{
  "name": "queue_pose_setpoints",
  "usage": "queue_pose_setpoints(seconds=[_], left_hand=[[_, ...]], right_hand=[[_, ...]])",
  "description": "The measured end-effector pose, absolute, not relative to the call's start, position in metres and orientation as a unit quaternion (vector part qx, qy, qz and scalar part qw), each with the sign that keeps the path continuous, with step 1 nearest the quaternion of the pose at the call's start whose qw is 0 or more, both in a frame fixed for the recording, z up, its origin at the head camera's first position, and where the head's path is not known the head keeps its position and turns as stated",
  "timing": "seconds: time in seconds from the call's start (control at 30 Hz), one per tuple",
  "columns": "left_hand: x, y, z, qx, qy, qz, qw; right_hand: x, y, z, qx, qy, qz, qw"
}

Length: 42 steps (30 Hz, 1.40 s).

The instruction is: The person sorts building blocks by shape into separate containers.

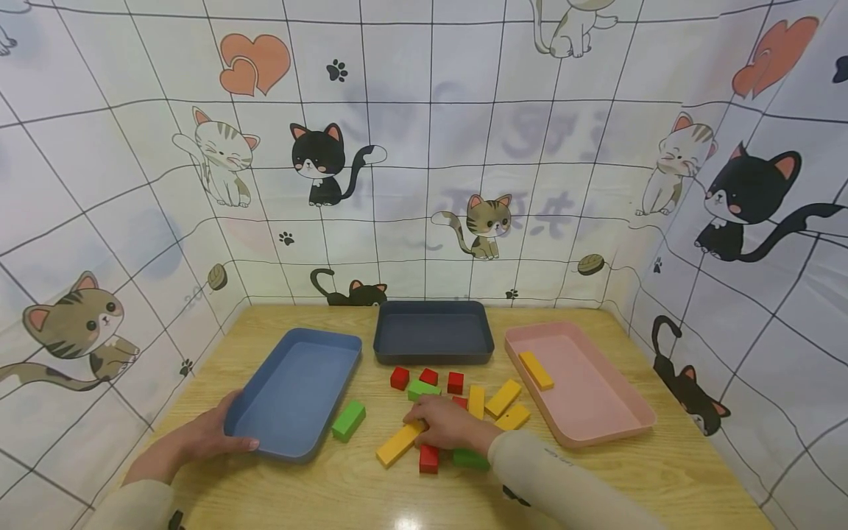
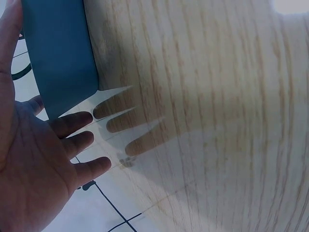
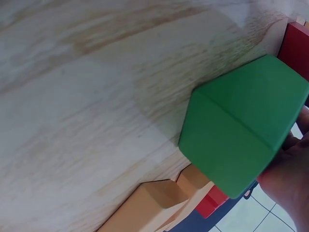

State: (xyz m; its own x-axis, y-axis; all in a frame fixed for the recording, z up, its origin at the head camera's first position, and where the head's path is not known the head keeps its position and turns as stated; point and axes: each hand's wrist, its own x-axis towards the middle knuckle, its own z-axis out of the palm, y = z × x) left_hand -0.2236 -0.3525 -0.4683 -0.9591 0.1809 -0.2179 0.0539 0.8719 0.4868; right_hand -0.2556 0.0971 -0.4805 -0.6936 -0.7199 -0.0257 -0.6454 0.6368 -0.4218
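My left hand (image 1: 210,434) rests against the near left corner of the blue tray (image 1: 324,337). Its thumb lies along the front wall; in the left wrist view the other fingers (image 2: 91,170) stretch out straight past the tray. With thumb and forefinger my right hand (image 1: 450,423) pinches the far end of a long yellow block (image 1: 395,449). A red block (image 1: 428,460) lies just under that hand, and a green block (image 1: 470,460) sits below the wrist. The green block (image 3: 241,121) looms large in the right wrist view, where the fingertips are hidden.
Several red blocks (image 1: 400,378), other yellow blocks (image 1: 503,398) and a green block (image 1: 424,390) lie beyond the right hand. Another green block (image 1: 348,421) stands by the blue tray. A dark tray (image 1: 433,358) is at the back; a pink tray (image 1: 609,405) at right contains one yellow block (image 1: 535,369).
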Motion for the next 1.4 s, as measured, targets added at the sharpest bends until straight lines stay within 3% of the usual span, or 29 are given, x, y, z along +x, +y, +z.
queue_pose_setpoints(seconds=[0.9, 1.4], left_hand=[[-0.223, -0.352, -0.467, 0.066, 0.959, 0.245, 0.128], [-0.223, -0.352, -0.468, 0.059, 0.957, 0.250, 0.132]], right_hand=[[-0.261, 0.094, -0.471, -0.316, 0.902, -0.258, 0.140], [-0.268, 0.115, -0.456, -0.275, 0.915, -0.289, 0.058]])
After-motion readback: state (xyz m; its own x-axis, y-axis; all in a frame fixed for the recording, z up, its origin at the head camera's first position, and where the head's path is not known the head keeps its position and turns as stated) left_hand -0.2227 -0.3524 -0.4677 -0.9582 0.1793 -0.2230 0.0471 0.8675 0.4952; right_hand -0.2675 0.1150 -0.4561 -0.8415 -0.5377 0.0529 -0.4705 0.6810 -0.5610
